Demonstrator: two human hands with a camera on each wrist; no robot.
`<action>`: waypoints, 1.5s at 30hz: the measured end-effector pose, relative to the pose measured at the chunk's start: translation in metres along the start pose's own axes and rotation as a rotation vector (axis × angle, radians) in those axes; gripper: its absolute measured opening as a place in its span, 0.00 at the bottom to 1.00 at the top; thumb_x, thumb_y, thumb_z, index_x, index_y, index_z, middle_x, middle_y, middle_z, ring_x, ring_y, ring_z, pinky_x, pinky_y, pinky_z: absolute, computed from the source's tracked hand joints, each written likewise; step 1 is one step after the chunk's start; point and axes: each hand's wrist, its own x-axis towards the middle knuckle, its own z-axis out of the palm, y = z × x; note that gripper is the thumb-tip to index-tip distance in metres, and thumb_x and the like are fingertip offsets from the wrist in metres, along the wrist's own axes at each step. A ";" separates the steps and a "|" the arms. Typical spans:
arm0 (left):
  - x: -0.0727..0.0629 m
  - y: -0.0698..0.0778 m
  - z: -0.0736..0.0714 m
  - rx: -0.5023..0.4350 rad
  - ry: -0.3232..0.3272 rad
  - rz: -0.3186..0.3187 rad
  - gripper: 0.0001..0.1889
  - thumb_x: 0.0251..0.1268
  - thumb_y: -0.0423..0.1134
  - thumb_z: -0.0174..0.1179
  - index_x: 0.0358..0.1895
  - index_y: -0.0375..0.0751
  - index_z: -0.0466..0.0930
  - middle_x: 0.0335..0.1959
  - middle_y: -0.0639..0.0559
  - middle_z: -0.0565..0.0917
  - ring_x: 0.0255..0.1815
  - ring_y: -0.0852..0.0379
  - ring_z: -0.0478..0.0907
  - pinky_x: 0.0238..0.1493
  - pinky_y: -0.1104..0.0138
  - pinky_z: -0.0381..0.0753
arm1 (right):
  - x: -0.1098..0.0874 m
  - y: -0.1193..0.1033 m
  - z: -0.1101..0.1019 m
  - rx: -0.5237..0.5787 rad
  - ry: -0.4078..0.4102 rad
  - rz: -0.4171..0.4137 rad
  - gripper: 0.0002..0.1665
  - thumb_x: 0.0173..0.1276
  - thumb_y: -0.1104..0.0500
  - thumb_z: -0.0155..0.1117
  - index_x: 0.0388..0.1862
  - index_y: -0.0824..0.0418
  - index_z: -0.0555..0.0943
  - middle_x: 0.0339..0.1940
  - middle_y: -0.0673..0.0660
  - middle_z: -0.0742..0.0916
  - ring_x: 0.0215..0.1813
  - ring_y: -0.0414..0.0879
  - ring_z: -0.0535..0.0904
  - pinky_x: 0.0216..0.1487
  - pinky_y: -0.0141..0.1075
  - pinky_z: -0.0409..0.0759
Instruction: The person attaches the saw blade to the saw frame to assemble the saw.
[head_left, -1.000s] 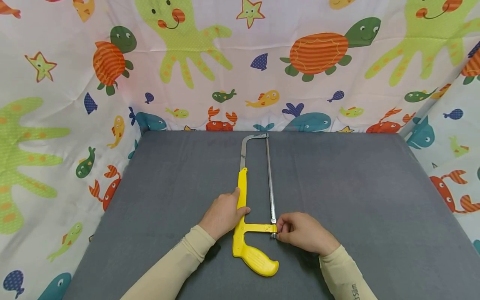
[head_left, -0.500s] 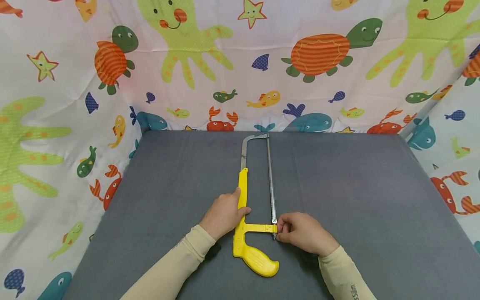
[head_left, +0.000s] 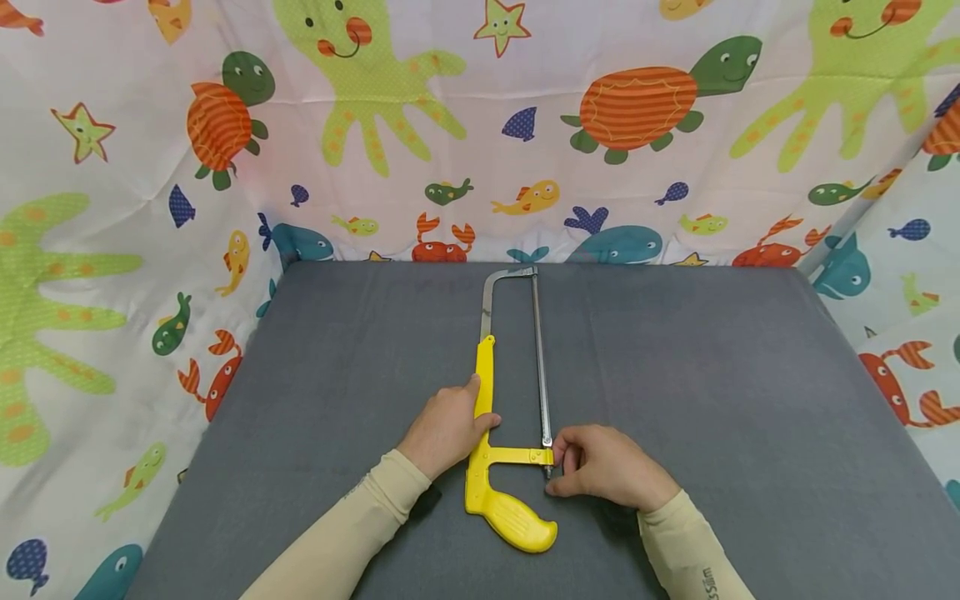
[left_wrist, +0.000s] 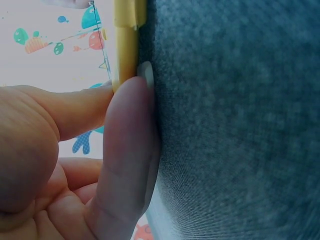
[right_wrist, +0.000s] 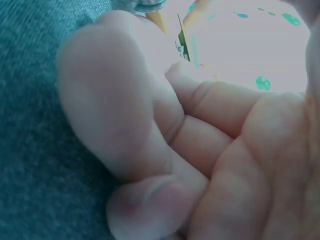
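A hacksaw with a yellow frame and handle lies flat on the grey table, its handle toward me. My left hand grips the yellow frame above the crossbar, thumb across it; the left wrist view has the frame between thumb and fingers. The metal blade runs along the saw's right side to the crossbar. At the blade's near end, my right hand works the small wing nut with curled fingers and thumb. In the right wrist view the metal nut shows just beyond the fingers.
The grey cloth-covered table extends to both sides of the saw. A white curtain printed with sea animals rises at the back and along both sides.
The wing nut has turned and looks narrower. My right thumb has slid slightly toward me, while my left hand and the saw stay still.
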 end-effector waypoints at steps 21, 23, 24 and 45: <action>0.001 -0.001 0.000 0.000 0.004 0.004 0.40 0.75 0.48 0.71 0.80 0.30 0.68 0.40 0.44 0.86 0.22 0.60 0.76 0.25 0.71 0.76 | 0.000 -0.001 0.001 -0.024 0.040 -0.022 0.13 0.64 0.46 0.80 0.31 0.48 0.83 0.22 0.43 0.81 0.23 0.37 0.71 0.27 0.32 0.67; 0.001 -0.001 0.000 -0.001 0.000 0.000 0.40 0.75 0.49 0.71 0.81 0.31 0.68 0.40 0.44 0.85 0.22 0.60 0.76 0.24 0.71 0.75 | 0.000 -0.001 0.001 -0.025 0.039 -0.028 0.13 0.65 0.47 0.80 0.31 0.48 0.83 0.22 0.43 0.81 0.23 0.37 0.71 0.27 0.31 0.68; 0.001 -0.001 0.000 -0.003 -0.001 0.000 0.40 0.75 0.48 0.71 0.81 0.31 0.68 0.40 0.44 0.85 0.22 0.60 0.75 0.24 0.71 0.75 | 0.000 -0.001 0.001 -0.022 0.037 -0.031 0.13 0.65 0.47 0.80 0.31 0.48 0.83 0.22 0.43 0.81 0.23 0.37 0.71 0.27 0.31 0.68; 0.001 -0.002 0.001 -0.017 -0.008 -0.006 0.41 0.74 0.48 0.72 0.81 0.31 0.67 0.33 0.48 0.82 0.18 0.60 0.74 0.21 0.71 0.74 | 0.000 0.002 0.000 -0.019 0.028 -0.056 0.09 0.67 0.51 0.77 0.33 0.47 0.83 0.22 0.43 0.81 0.23 0.36 0.72 0.27 0.31 0.67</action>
